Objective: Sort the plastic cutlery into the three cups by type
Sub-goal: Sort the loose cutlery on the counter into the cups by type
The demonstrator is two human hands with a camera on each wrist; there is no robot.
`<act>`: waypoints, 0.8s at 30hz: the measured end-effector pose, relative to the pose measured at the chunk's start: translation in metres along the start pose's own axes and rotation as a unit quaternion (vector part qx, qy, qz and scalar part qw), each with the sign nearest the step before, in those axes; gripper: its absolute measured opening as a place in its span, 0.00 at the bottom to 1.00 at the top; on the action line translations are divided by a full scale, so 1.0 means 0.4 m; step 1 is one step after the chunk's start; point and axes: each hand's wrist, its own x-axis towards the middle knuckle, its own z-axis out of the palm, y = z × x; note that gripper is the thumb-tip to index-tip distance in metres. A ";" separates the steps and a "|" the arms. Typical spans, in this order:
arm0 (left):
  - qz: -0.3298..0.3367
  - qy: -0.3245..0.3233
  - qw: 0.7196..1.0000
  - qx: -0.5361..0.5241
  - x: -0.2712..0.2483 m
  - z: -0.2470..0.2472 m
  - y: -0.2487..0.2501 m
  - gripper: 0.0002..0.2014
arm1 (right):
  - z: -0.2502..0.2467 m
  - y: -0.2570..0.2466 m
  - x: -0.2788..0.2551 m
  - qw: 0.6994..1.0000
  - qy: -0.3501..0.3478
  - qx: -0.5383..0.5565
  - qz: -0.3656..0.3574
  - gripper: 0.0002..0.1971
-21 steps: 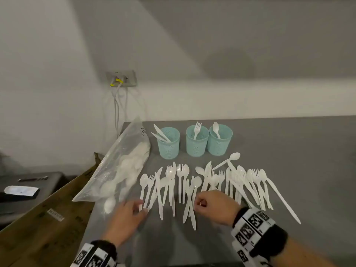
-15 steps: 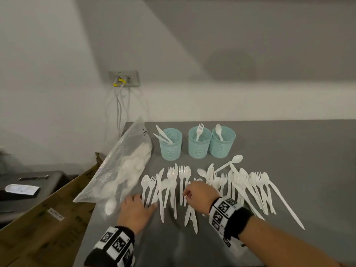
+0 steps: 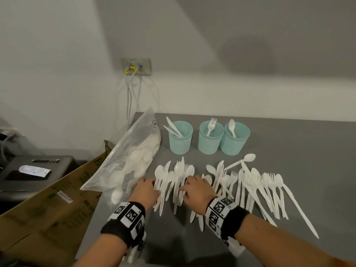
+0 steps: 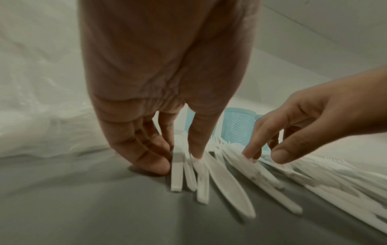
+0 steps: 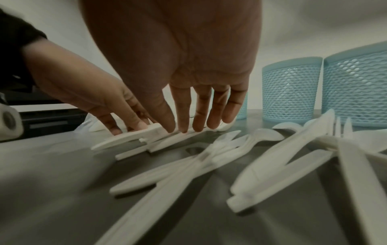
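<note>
Cutlery of white plastic [image 3: 179, 182] lay fanned across the grey tabletop [image 3: 308, 151], forks, spoons and knives mixed. I saw my left hand [image 3: 147, 191] at the left edge of the left bunch, its fingers [image 4: 155, 159] straight and pressing down on the handles. My right hand [image 3: 198, 190] rested at the bunch's right side, fingers [image 5: 182, 116] spread, tips touching the pieces; neither grip pinched anything. Beyond stood three pale blue mesh cups [image 3: 210, 139], holding knives, a fork and a spoon. A clear plastic bag of cutlery [image 3: 133, 157] lay left.
</note>
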 end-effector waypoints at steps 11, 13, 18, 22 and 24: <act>-0.055 0.005 0.996 0.067 0.015 0.034 0.065 0.61 | -0.095 0.054 0.080 0.980 0.046 0.177 0.084 0.24; -0.051 0.009 0.992 0.119 0.019 0.045 0.076 0.63 | -0.111 0.061 0.114 0.982 0.013 0.156 0.104 0.31; -0.026 0.005 0.987 0.158 0.036 0.047 0.093 0.55 | -0.087 0.062 0.187 0.976 -0.059 0.169 0.122 0.42; 0.006 -0.013 0.985 0.169 0.059 0.038 0.090 0.50 | -0.058 0.057 0.219 0.979 -0.073 0.148 0.116 0.47; 0.024 -0.020 0.984 0.176 0.069 0.033 0.091 0.47 | -0.043 0.053 0.233 0.982 -0.076 0.138 0.108 0.45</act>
